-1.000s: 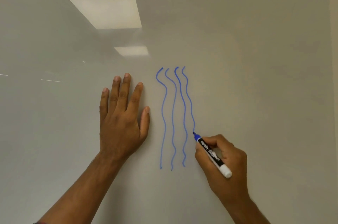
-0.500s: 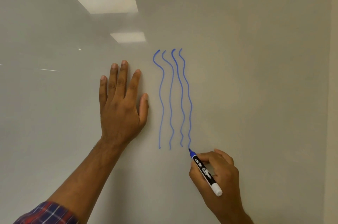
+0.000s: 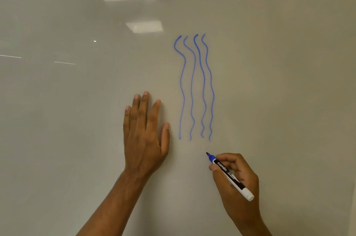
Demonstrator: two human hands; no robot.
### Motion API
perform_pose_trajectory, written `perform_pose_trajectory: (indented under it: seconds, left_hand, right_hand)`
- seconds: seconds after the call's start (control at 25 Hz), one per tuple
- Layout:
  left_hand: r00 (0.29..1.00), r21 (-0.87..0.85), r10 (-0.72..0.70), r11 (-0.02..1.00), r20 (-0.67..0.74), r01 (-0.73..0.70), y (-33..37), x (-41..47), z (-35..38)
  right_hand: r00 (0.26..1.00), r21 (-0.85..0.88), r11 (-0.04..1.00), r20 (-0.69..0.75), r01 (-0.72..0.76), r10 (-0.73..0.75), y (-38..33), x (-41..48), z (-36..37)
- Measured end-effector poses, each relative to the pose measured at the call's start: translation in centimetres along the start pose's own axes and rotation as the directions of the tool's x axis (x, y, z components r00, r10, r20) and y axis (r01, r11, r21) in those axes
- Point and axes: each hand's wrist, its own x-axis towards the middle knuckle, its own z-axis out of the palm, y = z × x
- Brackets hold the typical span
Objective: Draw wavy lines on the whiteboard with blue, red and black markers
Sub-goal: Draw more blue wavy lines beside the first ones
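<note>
Below fourth line [image 3: 211, 89] | blue marker [image 3: 229, 175] tip has drawn away

**Four blue waves up, marker uncapped**

The whiteboard [image 3: 279, 62] is showing four blue wavy lines [image 3: 203, 85] running top to bottom, side by side. The blue marker [image 3: 229, 175] is sitting tilted in the right hand [image 3: 244, 174], its tip pointing up-left just below the rightmost line's end.

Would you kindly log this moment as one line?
four blue wavy lines drawn | left hand flat on whiteboard | right hand holds blue marker, tip below lines
</note>
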Motion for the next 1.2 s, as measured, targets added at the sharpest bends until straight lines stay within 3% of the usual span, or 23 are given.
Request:
perform_pose_trajectory:
  seconds: [0.2, 0.36, 0.56, 0.72, 0.84, 0.96, 1.08, 1.2]
  left_hand:
    - [0.993, -0.122, -0.111, 0.986, 0.036, 0.115, 1.9, -6.5, -0.9]
    - [0.964, -0.208, -0.222, 0.946, 0.146, 0.249, 3.5, -13.4, -2.0]
    - [0.893, -0.244, -0.340, 0.876, 0.296, 0.415, 4.9, -20.2, -3.3]
    - [0.813, -0.260, -0.415, 0.801, 0.409, 0.540, 5.0, -25.9, -4.3]
    - [0.758, -0.211, -0.407, 0.795, 0.510, 0.568, 4.5, -30.7, -4.9]
    - [0.630, -0.101, -0.423, 0.774, 0.652, 0.624, 3.6, -36.8, -5.2]
    - [0.405, 0.068, -0.461, 0.722, 0.790, 0.689, 2.9, -42.4, -5.4]
    - [0.225, 0.206, -0.436, 0.741, 0.871, 0.639, 2.5, -45.9, -4.8]
  right_hand:
    - [0.997, 0.120, 0.991, 0.059, -0.058, 0.051, -0.3, -2.5, 0.8]
    - [0.979, 0.186, 0.971, 0.165, -0.153, 0.123, 0.0, -5.8, 1.2]
    - [0.924, 0.261, 0.893, 0.220, -0.366, 0.314, 2.7, -9.9, 0.6]
    - [0.823, 0.254, 0.786, 0.259, -0.563, 0.506, 4.5, -13.6, 0.2]
    - [0.663, 0.264, 0.609, 0.331, -0.748, 0.671, 5.7, -16.7, -0.5]
    - [0.523, 0.222, 0.474, 0.370, -0.852, 0.768, 6.7, -19.7, -1.5]
    - [0.413, 0.196, 0.365, 0.379, -0.910, 0.828, 7.5, -21.9, -2.2]
    - [0.315, 0.174, 0.268, 0.370, -0.948, 0.874, 8.5, -23.5, -2.8]
